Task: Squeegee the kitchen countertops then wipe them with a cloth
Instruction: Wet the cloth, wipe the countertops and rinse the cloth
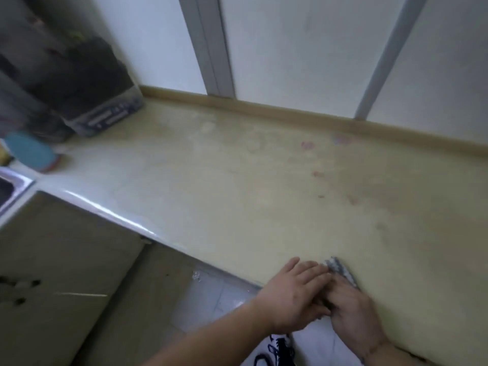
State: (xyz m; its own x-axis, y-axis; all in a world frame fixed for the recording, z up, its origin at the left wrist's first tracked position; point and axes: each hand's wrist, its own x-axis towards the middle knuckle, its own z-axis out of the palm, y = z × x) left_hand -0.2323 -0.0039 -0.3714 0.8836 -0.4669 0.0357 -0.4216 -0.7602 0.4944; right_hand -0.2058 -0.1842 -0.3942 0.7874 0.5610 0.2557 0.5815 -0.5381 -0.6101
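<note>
Dim, soft daylight; motion-blurred edges

Cloth (pixel 340 272) mostly hidden under both hands; blurred dark containers (pixel 79 83) at left.

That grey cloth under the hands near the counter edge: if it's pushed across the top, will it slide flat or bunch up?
The cloth looks soft and crumpled, so it is probably floppy and would bunch unless pressed flat. The left hand and right hand both lie on it, which should keep it spread. The countertop looks smooth and glossy, so it likely slides easily.
</note>
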